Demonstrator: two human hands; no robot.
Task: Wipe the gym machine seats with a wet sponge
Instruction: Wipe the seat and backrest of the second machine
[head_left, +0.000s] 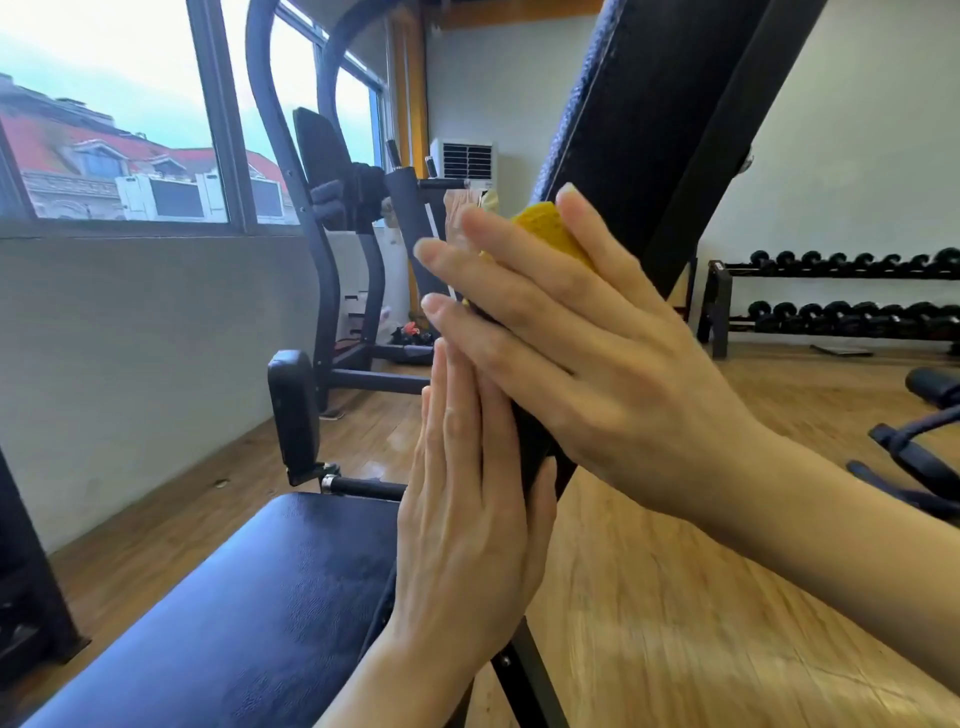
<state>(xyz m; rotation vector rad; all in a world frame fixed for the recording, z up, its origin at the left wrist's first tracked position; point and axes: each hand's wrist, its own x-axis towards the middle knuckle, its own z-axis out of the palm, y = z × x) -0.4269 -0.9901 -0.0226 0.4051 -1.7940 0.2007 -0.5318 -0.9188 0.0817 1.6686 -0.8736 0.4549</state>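
Observation:
A black padded backrest (639, 104) rises steeply from the lower middle to the top right. Below it lies the dark blue seat pad (249, 597). My right hand (561, 332) presses a yellow sponge (550, 231) against the backrest's edge with straight, spread fingers; most of the sponge is hidden under the hand. My left hand (467, 509) lies flat against the lower part of the backrest, fingers straight and together, thumb on the near side.
A small black side pad (293, 415) stands left of the seat. Another machine's frame (332, 208) stands by the windows. A dumbbell rack (841, 301) lines the right wall. A dark bench part (919, 447) lies on the wooden floor at right.

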